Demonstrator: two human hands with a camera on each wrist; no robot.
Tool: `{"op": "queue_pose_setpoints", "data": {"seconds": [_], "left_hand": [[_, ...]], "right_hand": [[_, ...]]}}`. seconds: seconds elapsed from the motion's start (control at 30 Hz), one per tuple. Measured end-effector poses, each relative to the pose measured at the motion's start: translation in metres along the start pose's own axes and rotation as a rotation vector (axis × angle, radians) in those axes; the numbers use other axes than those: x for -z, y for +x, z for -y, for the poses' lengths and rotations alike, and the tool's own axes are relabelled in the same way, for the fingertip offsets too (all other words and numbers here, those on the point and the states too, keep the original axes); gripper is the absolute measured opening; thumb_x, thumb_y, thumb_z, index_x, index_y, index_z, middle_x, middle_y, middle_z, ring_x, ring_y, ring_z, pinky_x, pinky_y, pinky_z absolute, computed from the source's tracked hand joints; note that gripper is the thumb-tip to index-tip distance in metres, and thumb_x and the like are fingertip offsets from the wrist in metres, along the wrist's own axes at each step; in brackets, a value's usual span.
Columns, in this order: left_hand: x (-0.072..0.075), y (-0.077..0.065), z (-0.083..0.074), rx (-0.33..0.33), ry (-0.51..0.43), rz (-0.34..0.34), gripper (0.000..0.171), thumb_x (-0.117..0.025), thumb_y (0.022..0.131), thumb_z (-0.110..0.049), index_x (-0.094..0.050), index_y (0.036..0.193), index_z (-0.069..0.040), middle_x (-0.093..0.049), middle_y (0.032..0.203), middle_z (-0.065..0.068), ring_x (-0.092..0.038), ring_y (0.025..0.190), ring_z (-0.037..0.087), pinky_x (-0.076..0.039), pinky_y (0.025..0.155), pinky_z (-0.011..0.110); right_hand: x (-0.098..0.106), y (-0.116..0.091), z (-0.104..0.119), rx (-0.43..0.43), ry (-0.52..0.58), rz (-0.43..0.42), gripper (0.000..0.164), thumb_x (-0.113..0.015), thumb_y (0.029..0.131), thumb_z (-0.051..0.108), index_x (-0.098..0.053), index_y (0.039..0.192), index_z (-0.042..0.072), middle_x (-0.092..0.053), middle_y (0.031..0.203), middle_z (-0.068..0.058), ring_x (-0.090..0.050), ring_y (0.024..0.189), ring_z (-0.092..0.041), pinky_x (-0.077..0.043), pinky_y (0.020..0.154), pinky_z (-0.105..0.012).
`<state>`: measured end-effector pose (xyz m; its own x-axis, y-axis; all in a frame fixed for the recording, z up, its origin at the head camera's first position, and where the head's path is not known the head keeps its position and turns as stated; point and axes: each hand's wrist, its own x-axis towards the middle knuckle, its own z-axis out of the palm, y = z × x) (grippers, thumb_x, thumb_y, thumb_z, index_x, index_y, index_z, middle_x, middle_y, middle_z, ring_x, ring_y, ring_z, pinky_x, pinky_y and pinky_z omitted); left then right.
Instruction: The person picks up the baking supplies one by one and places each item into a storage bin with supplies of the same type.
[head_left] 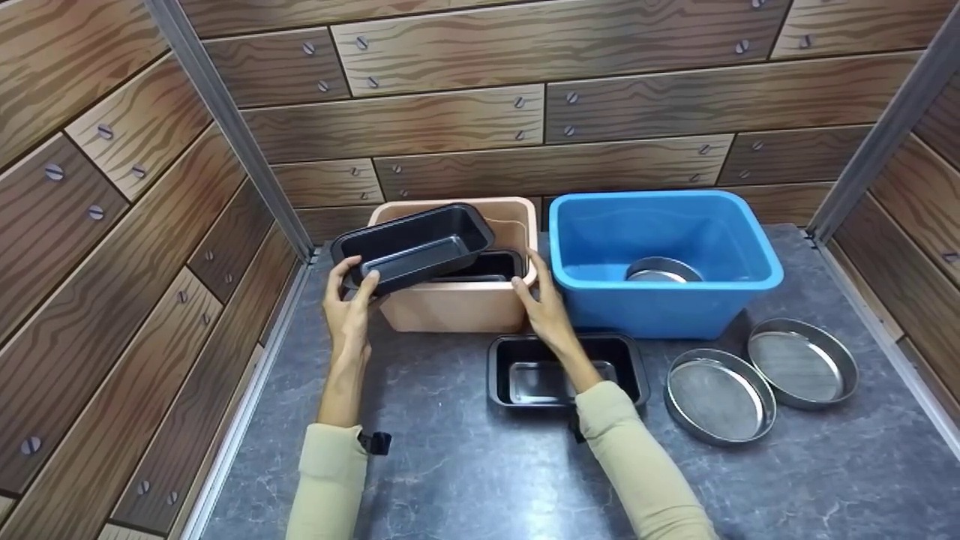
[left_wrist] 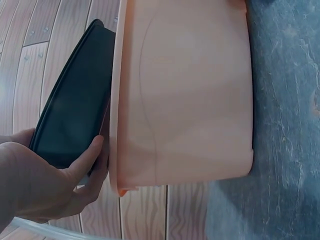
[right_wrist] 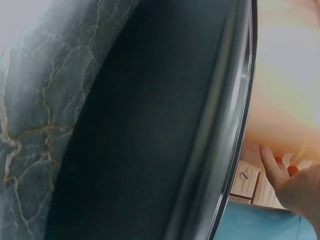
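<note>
My left hand (head_left: 349, 311) grips one end of a dark loaf pan (head_left: 412, 251), thumb on its near side, and holds it tilted over the peach plastic bin (head_left: 457, 309). In the left wrist view, the pan's dark underside (left_wrist: 75, 100) rests close against the bin's rim; whether they touch I cannot tell. Another dark loaf pan (head_left: 491, 265) lies inside the bin, partly hidden. At the bin's right front corner, my right hand (head_left: 551, 315) holds it, thumb at the front and fingers along the side. Below my right forearm stands a third loaf pan (head_left: 525, 384) on the table.
To the right stands a blue bin (head_left: 645, 311) with a round pan (head_left: 664, 268) inside. Two round metal pans (head_left: 720, 397) lie side by side on the grey marbled table (head_left: 450, 472), right of the loaf pan. Wood-patterned walls (head_left: 450, 120) enclose the back and sides.
</note>
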<state>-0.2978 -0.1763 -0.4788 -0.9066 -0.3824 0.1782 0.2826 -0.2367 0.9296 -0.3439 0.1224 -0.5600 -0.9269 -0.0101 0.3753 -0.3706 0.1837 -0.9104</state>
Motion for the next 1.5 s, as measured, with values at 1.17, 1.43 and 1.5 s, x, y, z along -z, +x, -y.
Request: {"op": "queue_pose_setpoints", "data": {"seconds": [1.17, 1.43, 1.5], "left_hand": [[-0.038, 0.022, 0.012, -0.228, 0.463, 0.058, 0.044, -0.085, 0.087, -0.013, -0.069, 0.128, -0.01, -0.061, 0.135, 0.018, -0.06, 0.123, 0.037, -0.049, 0.103, 0.045], [-0.046, 0.024, 0.016, -0.295, 0.646, 0.045, 0.044, -0.087, 0.085, -0.017, -0.072, 0.126, -0.013, -0.068, 0.131, 0.011, -0.058, 0.126, 0.027, -0.041, 0.109, 0.042], [-0.048, 0.026, 0.018, -0.306, 0.674, 0.043, 0.044, -0.087, 0.085, -0.017, -0.072, 0.126, -0.014, -0.067, 0.132, 0.011, -0.057, 0.129, 0.026, -0.04, 0.112, 0.042]], "right_hand": [[0.007, -0.001, 0.001, 0.012, -0.098, -0.013, 0.064, -0.056, 0.108, 0.024, -0.03, 0.163, 0.007, -0.034, 0.166, -0.016, -0.028, 0.154, -0.032, -0.022, 0.126, -0.05], [0.003, -0.003, 0.0, 0.009, -0.091, -0.007, 0.062, -0.056, 0.109, 0.023, -0.03, 0.163, 0.009, -0.033, 0.167, -0.013, -0.029, 0.154, -0.031, -0.027, 0.123, -0.052], [0.001, -0.002, 0.001, 0.014, -0.09, 0.001, 0.063, -0.055, 0.109, 0.025, -0.03, 0.163, 0.009, -0.034, 0.167, -0.013, -0.029, 0.154, -0.031, -0.026, 0.124, -0.052]]}}
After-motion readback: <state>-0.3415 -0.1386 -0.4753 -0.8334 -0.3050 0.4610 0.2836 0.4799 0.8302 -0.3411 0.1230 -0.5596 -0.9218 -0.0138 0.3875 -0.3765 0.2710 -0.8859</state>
